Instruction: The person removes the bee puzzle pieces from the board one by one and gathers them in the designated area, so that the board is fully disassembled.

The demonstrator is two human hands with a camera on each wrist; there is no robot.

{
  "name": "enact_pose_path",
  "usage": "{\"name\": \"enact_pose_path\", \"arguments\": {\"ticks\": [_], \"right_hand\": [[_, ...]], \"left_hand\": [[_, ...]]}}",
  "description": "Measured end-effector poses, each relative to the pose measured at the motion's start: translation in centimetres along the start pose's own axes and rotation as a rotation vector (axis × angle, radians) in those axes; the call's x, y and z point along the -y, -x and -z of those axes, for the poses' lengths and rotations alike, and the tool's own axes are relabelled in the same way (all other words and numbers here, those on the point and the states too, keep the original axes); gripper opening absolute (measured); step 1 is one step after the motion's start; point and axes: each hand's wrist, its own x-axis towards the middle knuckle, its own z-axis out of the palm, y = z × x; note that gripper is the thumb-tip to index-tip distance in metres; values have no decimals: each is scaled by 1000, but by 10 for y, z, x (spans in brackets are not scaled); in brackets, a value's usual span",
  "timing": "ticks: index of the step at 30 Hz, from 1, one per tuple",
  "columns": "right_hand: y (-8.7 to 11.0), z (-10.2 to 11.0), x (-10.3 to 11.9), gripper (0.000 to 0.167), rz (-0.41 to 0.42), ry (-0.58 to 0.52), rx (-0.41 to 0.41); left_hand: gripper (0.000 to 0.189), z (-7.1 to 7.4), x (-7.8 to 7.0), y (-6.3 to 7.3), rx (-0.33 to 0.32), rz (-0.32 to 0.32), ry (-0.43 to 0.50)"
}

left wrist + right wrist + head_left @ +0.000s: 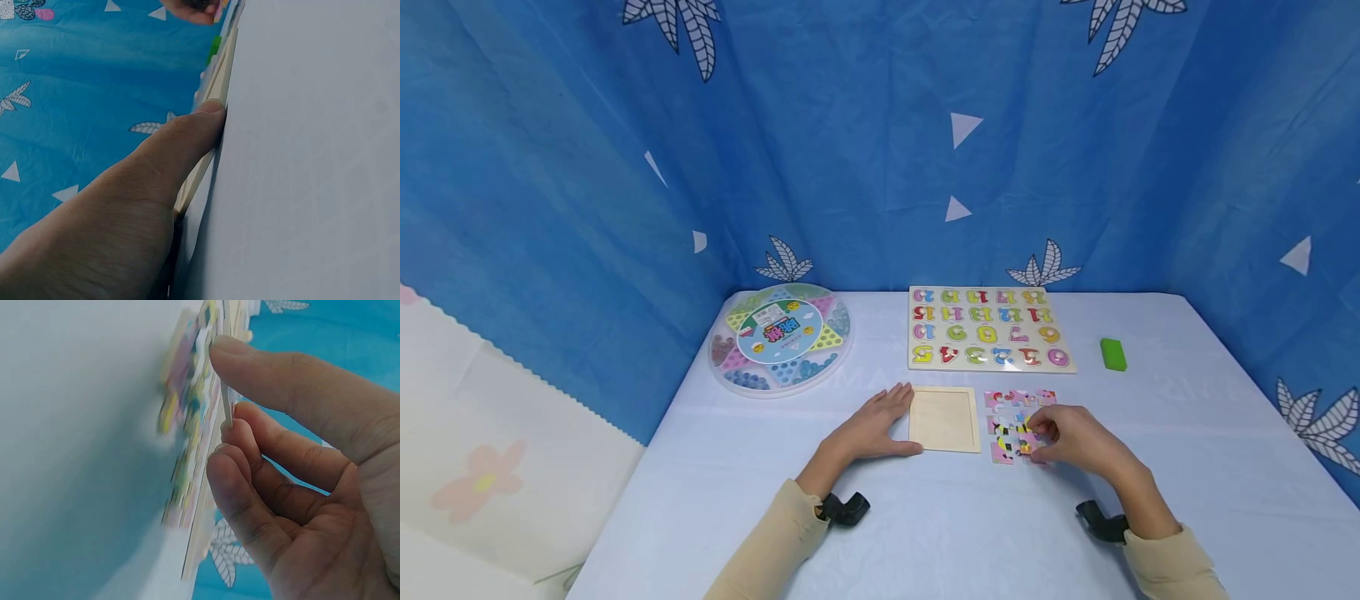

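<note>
A small square wooden puzzle tray (944,422) lies on the table with nothing in it. My left hand (880,425) rests at its left side, fingers spread along the edge and the thumb on the near corner. To the right of the tray, several pink and yellow jigsaw pieces (997,425) lie in loose rows. My right hand (1078,440) is over the right side of these pieces. In the right wrist view, its thumb and fingertips pinch a thin jigsaw piece (227,405), seen edge-on. The picture on that piece is hidden there.
Behind the tray lies a number puzzle board (992,330) with colourful digits. A round Chinese checkers set (780,340) sits at the back left. A green block (1113,354) stands at the back right. Blue patterned cloth (880,150) hangs behind the table.
</note>
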Motion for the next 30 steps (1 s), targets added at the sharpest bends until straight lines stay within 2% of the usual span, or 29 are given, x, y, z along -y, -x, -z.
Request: {"name": "enact_pose_path", "arguments": {"ticks": [5, 13, 19, 30], "right_hand": [[8, 4, -13, 42, 5, 17, -6], [16, 8, -24, 44, -63, 13, 10], [21, 9, -31, 41, -81, -5, 21], [20, 8, -37, 42, -100, -30, 33]], "left_hand": [[98, 1, -1, 0, 4, 6, 2], [99, -1, 0, 0, -2, -1, -8], [99, -1, 0, -1, 1, 2, -1], [98, -2, 1, -1, -5, -5, -6]]}}
